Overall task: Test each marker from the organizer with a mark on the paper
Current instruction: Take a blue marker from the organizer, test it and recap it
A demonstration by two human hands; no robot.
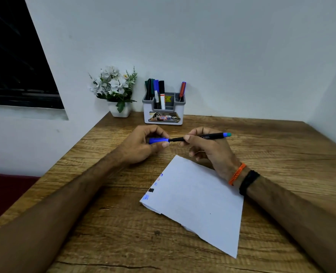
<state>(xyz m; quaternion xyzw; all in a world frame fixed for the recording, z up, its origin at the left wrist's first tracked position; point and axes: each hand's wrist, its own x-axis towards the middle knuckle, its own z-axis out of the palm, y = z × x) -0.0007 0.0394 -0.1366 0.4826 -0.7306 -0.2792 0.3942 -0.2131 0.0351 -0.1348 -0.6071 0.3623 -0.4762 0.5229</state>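
Above the table, my right hand [206, 150] grips a slim black marker [212, 136] with a blue-green end pointing right. My left hand [143, 144] pinches the marker's blue cap [157, 140], which sits at the marker's tip end; whether it is fully seated I cannot tell. Below the hands lies a white paper [198, 200] with several small blue, red and black marks along its left edge. At the back stands a grey-and-white organizer [164, 117] holding several markers [158, 91] on its left side and one red marker [182, 90] on its right.
A white pot of artificial white flowers [115, 91] stands left of the organizer against the wall. The wooden table [281, 146] meets walls at the back and right. A dark window [15, 56] is at the left. Orange and black bands circle my right wrist.
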